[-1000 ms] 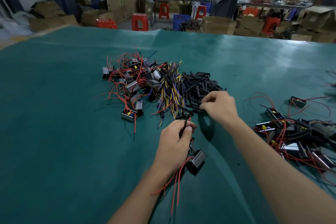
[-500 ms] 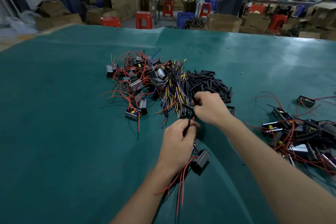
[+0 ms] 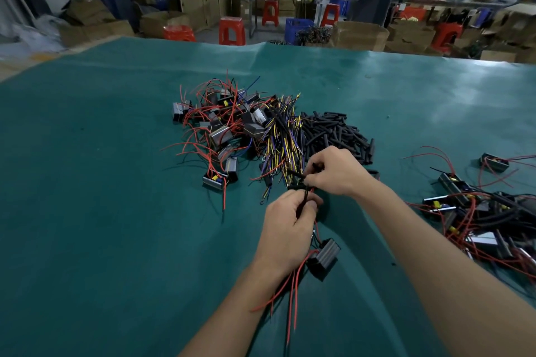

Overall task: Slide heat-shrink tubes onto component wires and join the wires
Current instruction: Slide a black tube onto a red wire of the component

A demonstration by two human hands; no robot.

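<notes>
A black heat-shrink tube (image 3: 316, 166) sits pinched in the right hand (image 3: 333, 172), just at twelve o'clock of the left hand (image 3: 285, 226), which grips a component's red and black wires (image 3: 304, 200) while the black component (image 3: 323, 258) hangs at its five o'clock. This looks like the threading step: the tube's mouth must next be lined up with a wire tip and slid on. The loose tube pile (image 3: 336, 133) lies at twelve, unworked components (image 3: 223, 130) at ten, worked ones (image 3: 475, 211) at three on the green table (image 3: 101, 211).

The green table cover (image 3: 116, 182) is looking smooth and a bit shiny. The black tubes (image 3: 333, 133) are looking dull like rubber. The little boxes (image 3: 220, 136) are shining like metal.
</notes>
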